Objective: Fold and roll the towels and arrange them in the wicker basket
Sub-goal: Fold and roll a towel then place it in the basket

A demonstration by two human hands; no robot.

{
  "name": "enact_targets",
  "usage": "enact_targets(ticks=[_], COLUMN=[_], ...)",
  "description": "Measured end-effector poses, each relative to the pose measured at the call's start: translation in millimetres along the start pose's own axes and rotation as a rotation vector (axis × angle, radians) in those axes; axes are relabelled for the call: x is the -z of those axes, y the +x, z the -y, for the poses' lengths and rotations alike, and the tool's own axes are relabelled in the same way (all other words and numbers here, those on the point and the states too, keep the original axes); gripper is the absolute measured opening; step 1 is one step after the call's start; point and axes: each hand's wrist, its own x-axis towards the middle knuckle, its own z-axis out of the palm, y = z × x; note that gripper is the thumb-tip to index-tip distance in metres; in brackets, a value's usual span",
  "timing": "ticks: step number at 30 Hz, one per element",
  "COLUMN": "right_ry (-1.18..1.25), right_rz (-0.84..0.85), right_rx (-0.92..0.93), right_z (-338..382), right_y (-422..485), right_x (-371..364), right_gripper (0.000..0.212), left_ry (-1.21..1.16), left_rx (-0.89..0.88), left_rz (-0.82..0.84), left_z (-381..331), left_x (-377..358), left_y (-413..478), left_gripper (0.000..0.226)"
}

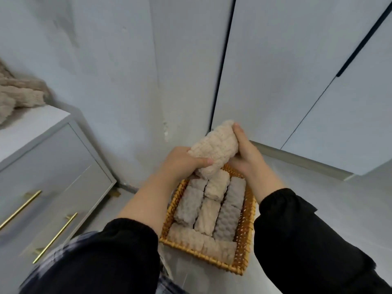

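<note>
A rolled beige towel (214, 149) hangs tilted above the far end of the wicker basket (247, 234). My left hand (182, 162) grips its lower end, thumb curled over the cloth. My right hand (244, 151) holds its upper end from the right. The basket sits on the pale floor and holds several rolled towels (212, 211), beige and grey, packed in rows. The lower tip of the held roll hangs just over a beige roll at the far end of the basket; whether they touch is unclear.
A white drawer unit (48, 177) with gold handles stands at the left, with a loose heap of beige towels (19, 94) on top. Pale wardrobe doors (286, 81) rise behind the basket. Bare floor (318, 183) lies to the right.
</note>
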Motion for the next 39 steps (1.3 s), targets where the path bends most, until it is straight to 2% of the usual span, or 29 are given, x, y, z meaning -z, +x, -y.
enact_targets(ticks=[2,3,5,7,10,12,15,20,22,26,32,35,37,39], right_ry=[0.149,0.161,0.16,0.161,0.077,0.019,-0.042,-0.218,-0.232,-0.275,-0.324,-0.351,-0.53,-0.881], right_rz=[0.13,0.173,0.163,0.087,-0.11,-0.203,-0.309,-0.378,-0.379,-0.428,-0.54,-0.569,-0.594,-0.626], right_rx=[-0.109,-0.151,-0.23,-0.236,-0.182,-0.192,-0.25,-0.51,-0.556,-0.51,-0.488,-0.465,-0.421,-0.313], right_z=[-9.4,-16.4,-29.6,-41.5,-60.4,-77.4,-108.9,-168.0,-185.7,-210.1,-225.5,-231.9,-233.8,-237.3], right_y=[10.1,14.8,21.2,28.3,41.8,48.7,56.6,58.8,57.3,65.3,86.7,97.1,100.8,99.3], right_x=[20.9,31.2,46.7,59.1,79.1,94.4,124.2,169.0,177.5,180.6,174.3,174.3,170.0,164.8], right_gripper=[0.078,0.082,0.064,0.042,0.032,0.025,0.024,0.033,0.033,0.034,0.024,0.028,0.034,0.042], left_ry=[-0.083,-0.113,-0.093,-0.052,-0.004,0.129,0.437,0.775,0.855,0.911,0.9,0.874,0.866,0.859], left_rx=[0.024,0.039,0.046,0.062,0.123,0.114,0.109,0.117,0.133,0.248,0.346,0.397,0.415,0.416], left_rz=[-0.019,-0.023,-0.025,-0.005,0.07,0.103,0.073,-0.14,-0.223,-0.29,-0.264,-0.246,-0.243,-0.239], left_z=[9.5,16.0,30.6,46.9,75.4,97.7,134.9,183.2,195.7,215.7,228.9,230.9,234.0,237.7], left_x=[-16.9,-25.3,-34.8,-40.5,-44.3,-42.9,-34.2,-12.8,-7.2,1.3,4.3,3.7,5.0,7.8], left_y=[17.0,27.0,43.3,59.2,77.7,86.5,95.3,95.1,94.0,100.1,114.8,122.5,128.0,132.9], left_gripper=[0.022,0.026,0.029,0.022,0.016,0.013,0.035,0.023,0.029,0.031,0.027,0.027,0.026,0.026])
